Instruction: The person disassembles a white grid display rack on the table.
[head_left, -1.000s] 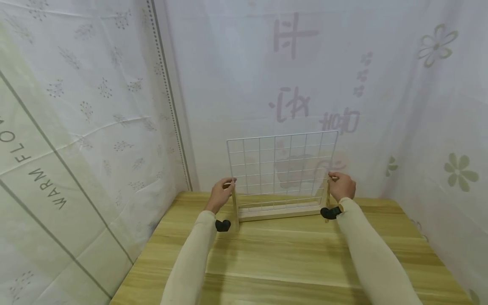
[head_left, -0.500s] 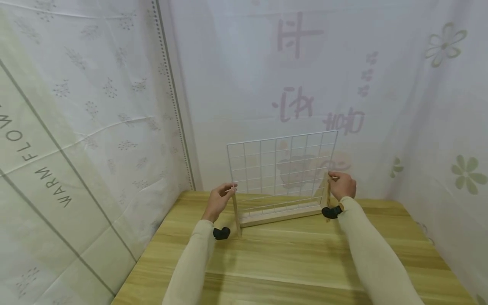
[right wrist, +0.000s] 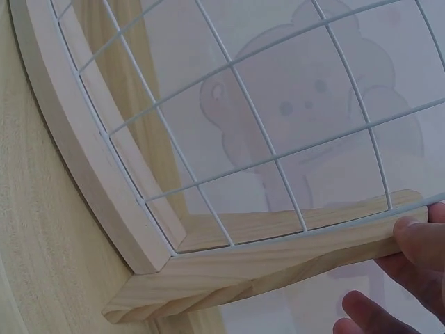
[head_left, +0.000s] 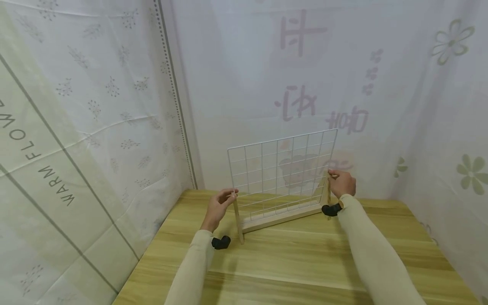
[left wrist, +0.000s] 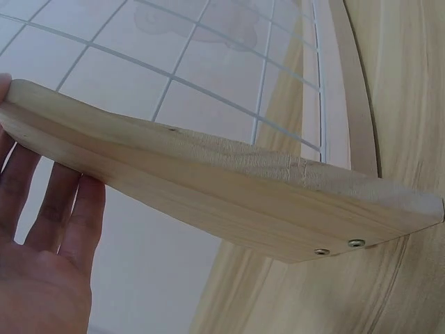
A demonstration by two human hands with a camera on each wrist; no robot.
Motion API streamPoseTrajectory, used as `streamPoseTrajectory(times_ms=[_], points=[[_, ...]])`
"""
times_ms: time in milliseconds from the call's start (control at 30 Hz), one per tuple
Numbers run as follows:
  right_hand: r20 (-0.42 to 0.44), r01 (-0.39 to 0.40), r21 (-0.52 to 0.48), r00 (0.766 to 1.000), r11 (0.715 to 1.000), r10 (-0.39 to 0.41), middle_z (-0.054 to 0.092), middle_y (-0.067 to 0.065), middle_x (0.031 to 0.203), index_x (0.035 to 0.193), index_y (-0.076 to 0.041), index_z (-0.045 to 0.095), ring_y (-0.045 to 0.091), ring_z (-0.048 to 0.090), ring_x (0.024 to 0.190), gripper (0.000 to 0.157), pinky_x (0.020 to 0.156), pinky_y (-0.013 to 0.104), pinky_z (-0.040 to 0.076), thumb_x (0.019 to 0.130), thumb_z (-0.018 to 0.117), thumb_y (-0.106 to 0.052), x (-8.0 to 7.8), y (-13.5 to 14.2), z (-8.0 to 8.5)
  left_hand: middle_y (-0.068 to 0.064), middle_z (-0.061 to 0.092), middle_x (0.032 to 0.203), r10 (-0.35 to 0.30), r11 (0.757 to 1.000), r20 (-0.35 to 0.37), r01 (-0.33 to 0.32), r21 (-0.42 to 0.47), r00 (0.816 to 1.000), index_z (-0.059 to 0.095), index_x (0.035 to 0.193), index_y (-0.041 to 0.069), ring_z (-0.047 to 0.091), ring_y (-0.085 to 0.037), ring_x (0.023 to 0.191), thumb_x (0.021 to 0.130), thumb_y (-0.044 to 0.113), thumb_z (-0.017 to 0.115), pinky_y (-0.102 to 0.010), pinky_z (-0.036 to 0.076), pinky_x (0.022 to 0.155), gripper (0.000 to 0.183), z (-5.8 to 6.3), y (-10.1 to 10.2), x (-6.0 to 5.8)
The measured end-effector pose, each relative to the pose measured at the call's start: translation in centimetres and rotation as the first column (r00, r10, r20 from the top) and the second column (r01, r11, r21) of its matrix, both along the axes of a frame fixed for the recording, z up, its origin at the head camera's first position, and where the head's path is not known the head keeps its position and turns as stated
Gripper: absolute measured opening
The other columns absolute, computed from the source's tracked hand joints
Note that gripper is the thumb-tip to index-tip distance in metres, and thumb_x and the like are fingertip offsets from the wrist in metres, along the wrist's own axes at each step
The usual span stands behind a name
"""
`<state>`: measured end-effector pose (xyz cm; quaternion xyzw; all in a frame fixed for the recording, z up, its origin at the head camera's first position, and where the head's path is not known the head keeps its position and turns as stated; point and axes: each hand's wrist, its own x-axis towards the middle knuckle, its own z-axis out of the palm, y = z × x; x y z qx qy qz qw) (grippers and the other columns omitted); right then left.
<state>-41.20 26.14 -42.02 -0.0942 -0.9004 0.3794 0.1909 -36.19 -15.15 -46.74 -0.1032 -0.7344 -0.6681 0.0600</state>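
Note:
A wire-grid rack stands on the table, a white wire grid (head_left: 277,164) rising from a pale wooden crossbar (head_left: 282,217) between two wooden side panels. It sits askew, its left end nearer to me. My left hand (head_left: 218,208) holds the upper end of the left side panel (left wrist: 208,182), the fingers reaching behind it. Two metal bolt heads (left wrist: 356,243) show low on that panel's outer face. At the other end, my right hand (head_left: 343,185) pinches the top of the right side panel (right wrist: 278,268) between thumb and fingers.
The wood-grain table (head_left: 289,262) reaches back to a hanging printed curtain (head_left: 244,84). Another patterned curtain (head_left: 114,114) hangs along the left, and flower-printed cloth (head_left: 450,114) along the right. A black wrist device (head_left: 221,242) sits on each forearm.
The rack's left end has swung toward me along with my left hand, so the rack now slants more. My right hand and the right end have barely moved. The head view has shifted slightly.

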Motion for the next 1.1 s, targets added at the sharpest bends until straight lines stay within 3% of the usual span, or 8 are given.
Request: streamPoseTrajectory(times_ms=[233, 400, 800, 1100], points=[[0.010, 0.017, 0.001, 1.000, 1.000, -0.017, 0.073, 0.020, 0.117, 0.126, -0.008, 0.070, 0.037, 0.073, 0.092, 0.030, 0.050, 0.024, 0.046, 0.098, 0.061, -0.014, -0.4, -0.1, 0.1, -0.016, 0.063, 0.138, 0.017, 1.000, -0.012, -0.017, -0.015, 1.000, 0.063, 0.131, 0.003, 0.064, -0.025, 0.121, 0.099, 0.023, 0.065, -0.048, 0.046, 0.112, 0.038, -0.3, 0.2, 0.4], [0.032, 0.017, 0.007, 0.999, 1.000, -0.017, 0.073, 0.020, 0.118, 0.127, -0.009, 0.070, 0.038, 0.073, 0.093, 0.031, 0.049, 0.024, 0.044, 0.099, 0.061, -0.014, -0.8, -0.1, 0.2, -0.017, 0.062, 0.139, 0.023, 0.999, -0.018, -0.024, -0.022, 1.000, 0.063, 0.131, 0.003, 0.064, -0.016, 0.116, 0.099, 0.021, 0.065, -0.052, 0.043, 0.114, 0.036, -0.3, 0.2, 0.8], [0.021, -0.011, 0.028, 1.000, 1.000, 0.010, 0.072, 0.022, 0.120, 0.127, -0.007, 0.070, 0.038, 0.072, 0.090, 0.030, 0.047, 0.025, 0.043, 0.099, 0.060, -0.013, -0.9, -0.4, 0.3, -0.016, 0.065, 0.134, 0.021, 1.000, -0.022, -0.021, -0.013, 1.000, 0.067, 0.124, 0.005, 0.062, -0.034, 0.122, 0.098, 0.022, 0.066, -0.055, 0.040, 0.116, 0.031, -0.5, 0.2, 1.1], [-0.010, -0.024, 0.049, 1.000, 0.999, 0.024, 0.071, 0.025, 0.118, 0.127, -0.005, 0.069, 0.040, 0.071, 0.087, 0.031, 0.045, 0.026, 0.042, 0.099, 0.059, -0.011, -0.5, -0.6, 0.6, -0.014, 0.065, 0.134, 0.032, 0.998, -0.023, -0.033, -0.049, 0.999, 0.066, 0.126, 0.005, 0.064, -0.019, 0.115, 0.100, 0.018, 0.063, -0.055, 0.041, 0.115, 0.029, 0.1, 0.3, 1.4]])
